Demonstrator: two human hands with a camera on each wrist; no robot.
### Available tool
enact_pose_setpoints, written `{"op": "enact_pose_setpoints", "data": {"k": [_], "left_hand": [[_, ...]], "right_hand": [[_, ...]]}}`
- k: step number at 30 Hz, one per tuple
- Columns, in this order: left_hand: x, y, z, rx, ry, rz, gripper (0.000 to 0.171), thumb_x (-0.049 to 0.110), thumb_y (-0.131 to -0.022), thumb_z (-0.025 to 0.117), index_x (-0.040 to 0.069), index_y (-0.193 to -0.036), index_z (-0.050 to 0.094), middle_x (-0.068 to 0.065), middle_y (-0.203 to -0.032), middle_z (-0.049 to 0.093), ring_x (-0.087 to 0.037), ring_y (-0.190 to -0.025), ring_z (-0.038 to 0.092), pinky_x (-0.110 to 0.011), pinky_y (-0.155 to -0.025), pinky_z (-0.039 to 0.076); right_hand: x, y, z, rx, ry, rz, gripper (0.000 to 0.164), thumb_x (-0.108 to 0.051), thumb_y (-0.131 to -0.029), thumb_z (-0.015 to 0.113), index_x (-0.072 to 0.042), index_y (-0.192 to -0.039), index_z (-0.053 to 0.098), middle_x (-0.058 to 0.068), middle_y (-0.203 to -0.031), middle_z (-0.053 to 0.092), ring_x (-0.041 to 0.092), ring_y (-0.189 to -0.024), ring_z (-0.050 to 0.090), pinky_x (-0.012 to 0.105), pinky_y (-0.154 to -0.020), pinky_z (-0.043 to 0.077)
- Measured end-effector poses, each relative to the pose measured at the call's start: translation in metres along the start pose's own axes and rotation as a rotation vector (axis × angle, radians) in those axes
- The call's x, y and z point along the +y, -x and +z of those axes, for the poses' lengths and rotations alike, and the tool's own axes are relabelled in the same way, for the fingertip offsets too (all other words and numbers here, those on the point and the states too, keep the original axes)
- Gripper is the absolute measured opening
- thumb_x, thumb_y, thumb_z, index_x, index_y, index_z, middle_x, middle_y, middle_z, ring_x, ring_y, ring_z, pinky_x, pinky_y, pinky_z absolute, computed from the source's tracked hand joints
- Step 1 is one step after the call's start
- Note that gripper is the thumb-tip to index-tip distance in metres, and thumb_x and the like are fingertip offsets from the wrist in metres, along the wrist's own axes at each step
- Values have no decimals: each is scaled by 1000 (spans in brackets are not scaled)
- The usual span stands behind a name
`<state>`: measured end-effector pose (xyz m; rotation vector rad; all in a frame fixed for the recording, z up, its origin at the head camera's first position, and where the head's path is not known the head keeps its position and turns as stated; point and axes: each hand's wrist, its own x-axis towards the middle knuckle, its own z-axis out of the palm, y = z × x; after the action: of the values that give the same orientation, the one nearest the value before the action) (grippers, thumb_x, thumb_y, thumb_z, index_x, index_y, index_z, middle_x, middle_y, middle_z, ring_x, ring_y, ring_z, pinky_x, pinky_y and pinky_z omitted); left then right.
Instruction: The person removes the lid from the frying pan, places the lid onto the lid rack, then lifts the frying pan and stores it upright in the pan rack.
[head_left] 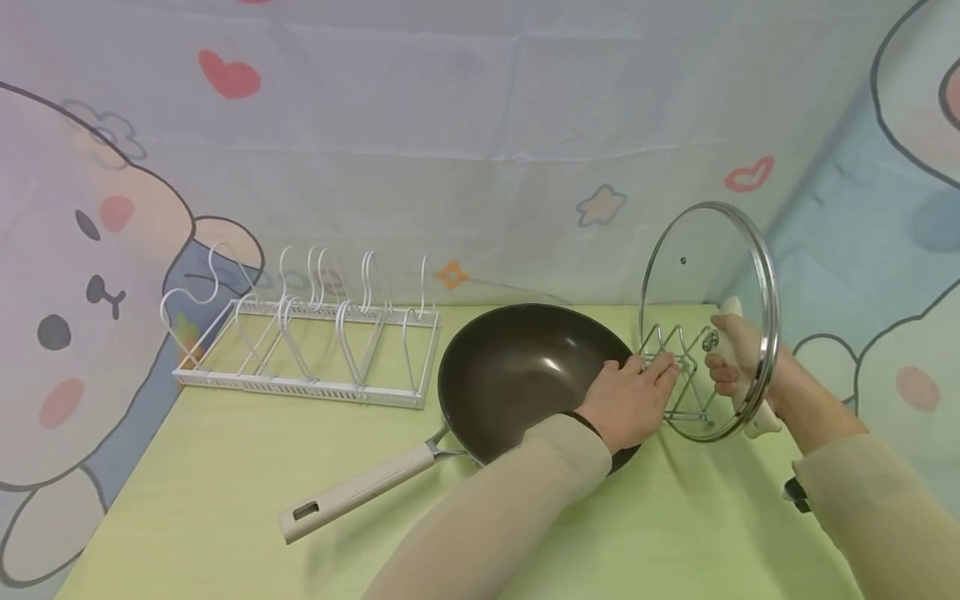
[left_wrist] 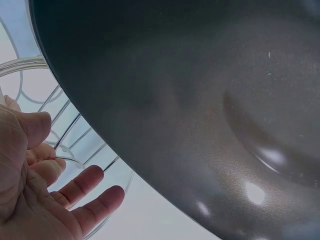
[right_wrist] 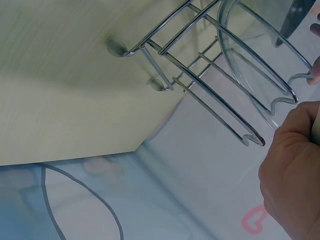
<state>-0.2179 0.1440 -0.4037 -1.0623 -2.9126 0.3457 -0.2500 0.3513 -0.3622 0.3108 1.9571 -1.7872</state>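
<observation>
My right hand (head_left: 738, 354) grips the pale handle (head_left: 757, 408) of a glass pot lid (head_left: 697, 250) with a metal rim. The lid stands on edge, its lower part among the wires of a small metal rack (head_left: 690, 408). At the rack's left side, my left hand (head_left: 630, 400) reaches across the wok and holds the wires; in the left wrist view its ring and little fingers (left_wrist: 102, 205) stick out. The dark wok (head_left: 517, 375) lies under my left forearm. In the right wrist view the rack's wires run up to my right hand (right_wrist: 292, 160).
A white wire rack with curved dividers (head_left: 300, 379) stands at the back left. The wok's long pale handle (head_left: 360, 492) points to the front left across the green table (head_left: 210, 500). A patterned cloth (head_left: 420, 125) hangs behind and at both sides.
</observation>
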Motion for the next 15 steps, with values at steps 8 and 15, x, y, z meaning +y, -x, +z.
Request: {"op": "enact_pose_setpoints", "data": {"k": [8,15], "left_hand": [[-1,1,1,-11,-17,-2,53,35,-119,27,34,-171,19,15,-180,13,-9,-157,35,-31,-118,45],[-1,2,1,-20,2,3,54,34,-118,28,33,-171,20,16,-180,13,-10,-158,35,-31,-118,45]], "right_hand": [[1,1,5,62,112,-49,42,-57,-113,27,-16,-120,23,-9,-70,53,2,-55,48,21,-52,47],[6,4,8,107,171,-95,47,-60,-112,30,-16,-126,24,-7,-70,55,6,-57,51,24,-56,51]]}}
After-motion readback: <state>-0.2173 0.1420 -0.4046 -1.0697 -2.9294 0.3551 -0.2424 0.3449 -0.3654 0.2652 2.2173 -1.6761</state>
